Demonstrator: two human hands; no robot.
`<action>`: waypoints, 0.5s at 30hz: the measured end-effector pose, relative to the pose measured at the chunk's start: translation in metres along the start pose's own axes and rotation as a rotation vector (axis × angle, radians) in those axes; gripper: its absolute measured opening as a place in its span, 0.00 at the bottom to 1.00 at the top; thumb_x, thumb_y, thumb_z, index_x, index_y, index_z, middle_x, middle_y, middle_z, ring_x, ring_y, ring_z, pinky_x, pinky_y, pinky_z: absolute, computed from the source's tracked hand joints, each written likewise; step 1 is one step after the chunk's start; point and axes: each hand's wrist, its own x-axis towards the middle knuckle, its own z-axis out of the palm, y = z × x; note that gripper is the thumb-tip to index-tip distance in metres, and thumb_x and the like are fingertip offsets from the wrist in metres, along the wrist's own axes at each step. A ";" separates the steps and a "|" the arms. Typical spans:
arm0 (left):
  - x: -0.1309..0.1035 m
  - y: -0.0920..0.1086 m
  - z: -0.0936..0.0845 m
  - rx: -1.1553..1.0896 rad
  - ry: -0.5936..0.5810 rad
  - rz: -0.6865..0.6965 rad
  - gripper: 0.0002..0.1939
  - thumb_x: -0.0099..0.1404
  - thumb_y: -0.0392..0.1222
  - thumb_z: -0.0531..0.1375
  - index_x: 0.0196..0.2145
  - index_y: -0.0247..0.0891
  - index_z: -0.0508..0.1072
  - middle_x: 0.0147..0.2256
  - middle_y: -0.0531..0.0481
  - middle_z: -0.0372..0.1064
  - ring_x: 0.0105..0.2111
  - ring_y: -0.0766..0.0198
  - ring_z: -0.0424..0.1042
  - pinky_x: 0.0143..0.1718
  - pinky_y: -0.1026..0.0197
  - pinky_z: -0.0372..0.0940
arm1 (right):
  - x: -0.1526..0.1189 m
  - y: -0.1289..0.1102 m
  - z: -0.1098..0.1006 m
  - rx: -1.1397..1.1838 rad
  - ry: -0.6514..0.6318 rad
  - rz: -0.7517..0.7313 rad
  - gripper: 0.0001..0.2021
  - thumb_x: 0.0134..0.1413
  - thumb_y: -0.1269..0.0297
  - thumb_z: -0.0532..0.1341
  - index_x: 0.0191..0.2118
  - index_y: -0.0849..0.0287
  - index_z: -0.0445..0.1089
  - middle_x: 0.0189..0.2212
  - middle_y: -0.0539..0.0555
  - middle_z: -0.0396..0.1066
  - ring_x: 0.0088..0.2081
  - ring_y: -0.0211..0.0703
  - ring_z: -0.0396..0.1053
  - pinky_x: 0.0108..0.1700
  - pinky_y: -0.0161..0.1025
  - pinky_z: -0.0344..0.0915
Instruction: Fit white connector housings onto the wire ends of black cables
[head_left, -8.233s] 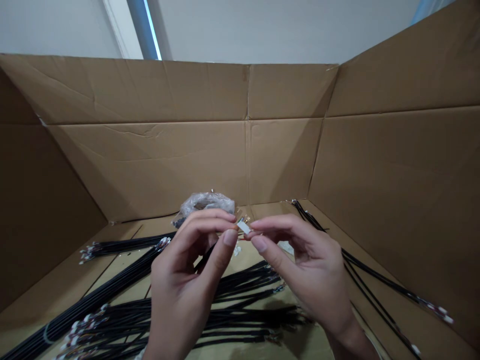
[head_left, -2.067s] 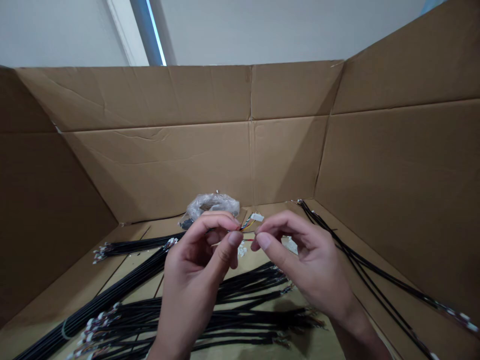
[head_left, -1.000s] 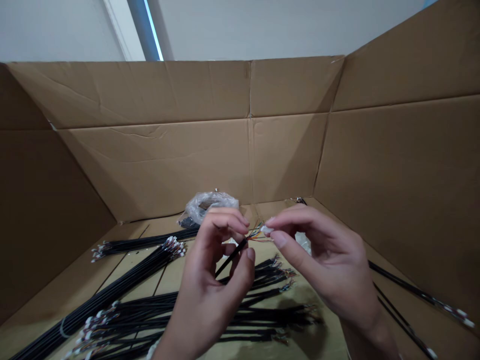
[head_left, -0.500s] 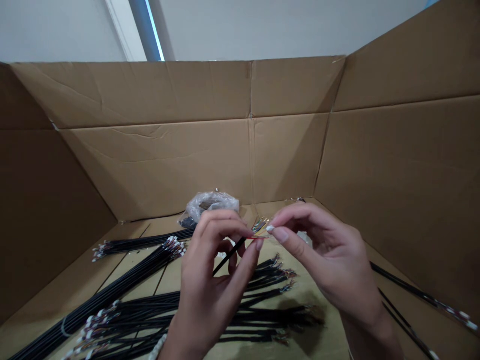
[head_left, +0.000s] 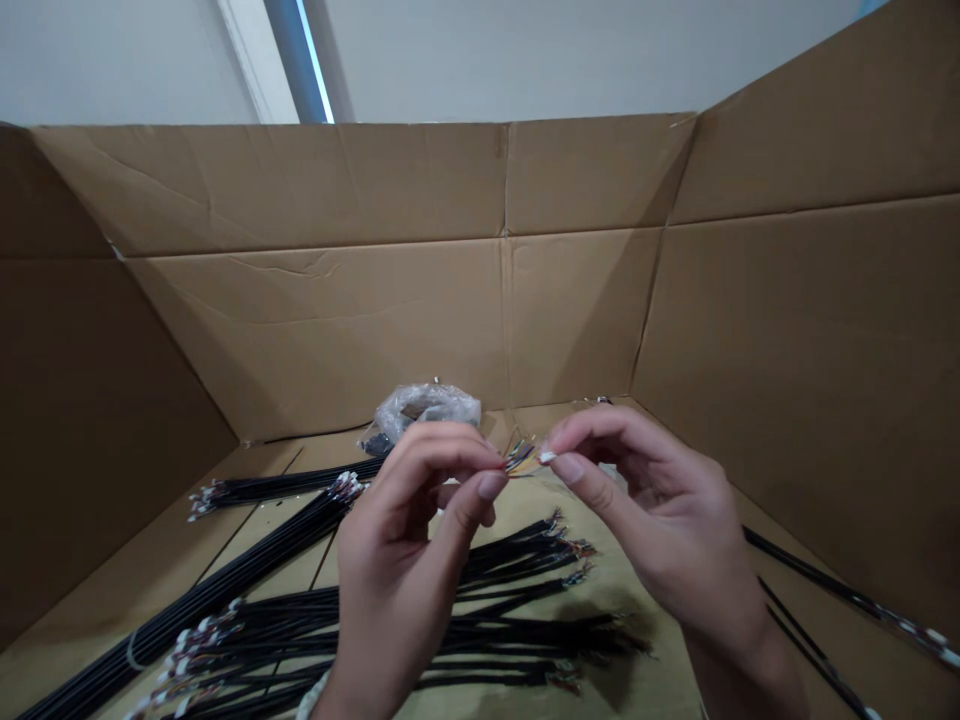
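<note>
My left hand (head_left: 420, 540) pinches the thin coloured wires (head_left: 520, 460) at the end of a cable between thumb and forefinger. The cable's black sheath is hidden behind that hand. A small white connector (head_left: 547, 457) is gripped between the thumb and forefinger of my right hand (head_left: 652, 510). The wire tips point right, close to the connector; whether any wire sits in it I cannot tell. Beneath both hands lies a spread of black cables (head_left: 525, 635), with bare coloured wires at their right ends and white connectors at their left ends.
Cardboard walls (head_left: 390, 300) stand at the back and both sides. A tied cable bundle (head_left: 202, 590) lies at left, with another cable bundle (head_left: 292, 483) behind it. A clear plastic bag (head_left: 431, 402) rests near the back wall. Several loose cables (head_left: 810, 570) lie at right.
My left thumb and fingers have shifted on the cable, and its black sheath has gone out of sight. The coloured wires now fan out more. The connector has turned slightly in my right hand.
</note>
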 end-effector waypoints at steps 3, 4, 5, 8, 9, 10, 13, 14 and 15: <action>0.001 0.003 0.000 -0.047 -0.018 -0.065 0.04 0.66 0.38 0.62 0.32 0.43 0.76 0.34 0.53 0.67 0.23 0.72 0.64 0.18 0.69 0.59 | -0.001 0.000 0.000 -0.026 0.006 -0.047 0.04 0.61 0.70 0.62 0.36 0.52 0.72 0.33 0.48 0.72 0.36 0.38 0.70 0.36 0.35 0.66; 0.002 0.003 0.000 -0.051 -0.025 -0.082 0.04 0.65 0.39 0.62 0.32 0.43 0.77 0.34 0.52 0.67 0.23 0.72 0.64 0.17 0.69 0.59 | -0.002 0.000 0.000 -0.032 0.009 -0.072 0.05 0.61 0.71 0.62 0.37 0.52 0.72 0.33 0.48 0.72 0.36 0.39 0.70 0.36 0.36 0.66; 0.002 0.004 0.000 -0.051 -0.032 -0.094 0.04 0.65 0.39 0.63 0.32 0.43 0.78 0.34 0.52 0.68 0.23 0.72 0.64 0.17 0.69 0.58 | -0.002 0.000 0.000 -0.038 0.012 -0.103 0.05 0.61 0.71 0.62 0.37 0.52 0.72 0.34 0.49 0.72 0.37 0.39 0.70 0.37 0.36 0.66; 0.002 0.004 -0.001 -0.020 -0.039 -0.098 0.04 0.64 0.39 0.64 0.32 0.44 0.79 0.36 0.50 0.69 0.25 0.70 0.65 0.17 0.68 0.59 | -0.003 -0.001 -0.001 -0.073 0.003 -0.229 0.08 0.60 0.75 0.62 0.39 0.52 0.72 0.35 0.50 0.73 0.39 0.42 0.71 0.40 0.39 0.67; 0.002 0.004 -0.002 0.001 -0.039 -0.086 0.04 0.63 0.39 0.64 0.32 0.45 0.80 0.36 0.50 0.69 0.25 0.69 0.65 0.18 0.68 0.59 | -0.004 -0.001 -0.001 -0.094 -0.003 -0.270 0.09 0.59 0.75 0.62 0.39 0.52 0.72 0.36 0.50 0.73 0.39 0.42 0.72 0.41 0.40 0.67; 0.002 0.003 -0.002 0.027 -0.036 -0.072 0.04 0.63 0.39 0.64 0.33 0.46 0.80 0.37 0.50 0.70 0.26 0.69 0.66 0.18 0.68 0.59 | -0.004 -0.002 -0.002 -0.117 -0.008 -0.307 0.10 0.59 0.76 0.62 0.40 0.52 0.72 0.36 0.51 0.74 0.40 0.43 0.72 0.41 0.41 0.67; 0.000 0.002 -0.002 0.105 -0.034 -0.020 0.06 0.64 0.38 0.63 0.34 0.47 0.81 0.39 0.49 0.71 0.29 0.66 0.68 0.21 0.66 0.62 | -0.005 -0.003 -0.002 -0.173 -0.017 -0.377 0.11 0.57 0.78 0.62 0.41 0.53 0.72 0.36 0.51 0.75 0.39 0.43 0.72 0.42 0.42 0.67; 0.000 0.001 -0.003 0.120 -0.039 0.004 0.07 0.64 0.38 0.63 0.34 0.48 0.81 0.39 0.49 0.71 0.30 0.66 0.68 0.22 0.66 0.63 | -0.006 -0.004 -0.002 -0.180 -0.024 -0.388 0.12 0.57 0.78 0.63 0.41 0.53 0.72 0.36 0.50 0.75 0.38 0.43 0.72 0.41 0.42 0.67; 0.000 0.000 -0.003 0.128 -0.042 0.027 0.07 0.65 0.37 0.62 0.34 0.48 0.80 0.39 0.50 0.71 0.30 0.66 0.69 0.24 0.65 0.65 | -0.006 -0.004 -0.001 -0.178 -0.029 -0.392 0.12 0.57 0.79 0.63 0.41 0.53 0.72 0.36 0.50 0.75 0.38 0.43 0.72 0.41 0.42 0.66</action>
